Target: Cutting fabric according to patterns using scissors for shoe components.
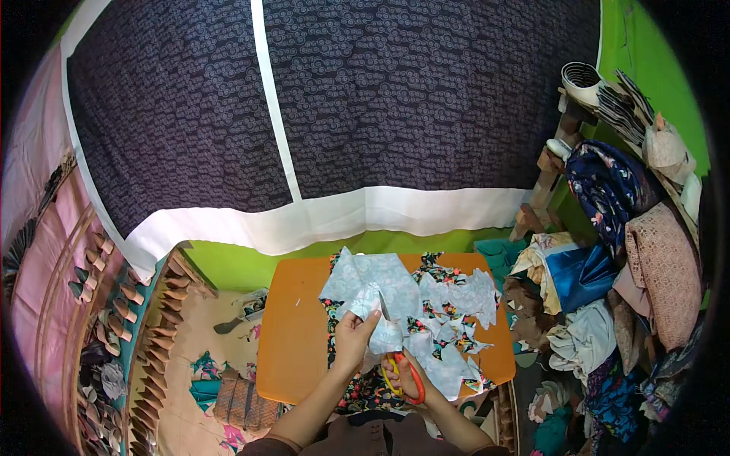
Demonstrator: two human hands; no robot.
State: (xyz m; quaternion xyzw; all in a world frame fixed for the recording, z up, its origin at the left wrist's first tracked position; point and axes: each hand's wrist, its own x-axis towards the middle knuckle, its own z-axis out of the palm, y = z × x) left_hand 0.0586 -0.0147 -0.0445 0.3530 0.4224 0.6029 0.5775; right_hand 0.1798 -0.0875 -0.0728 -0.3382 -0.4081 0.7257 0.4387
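Note:
My right hand (411, 375) is closed round the red and yellow handles of a pair of scissors (396, 356). Their blades point up and away from me, into a pale blue-white piece of fabric (378, 272). My left hand (357, 334) pinches that fabric just left of the blades, thumb on top. Beneath it lies dark fabric with a colourful floral print (372, 389), which hangs toward me over the near table edge. Irregular pale cut pieces (455, 298) with floral undersides lie to the right on the orange table (293, 334).
Heaped cloth and fabric rolls (601, 190) crowd the right side. On the left, racks hold several wooden shoe lasts (156, 353). A brown patterned bag (245, 403) and fabric scraps (204, 391) lie on the floor left of the table. A dark patterned curtain (411, 99) hangs behind.

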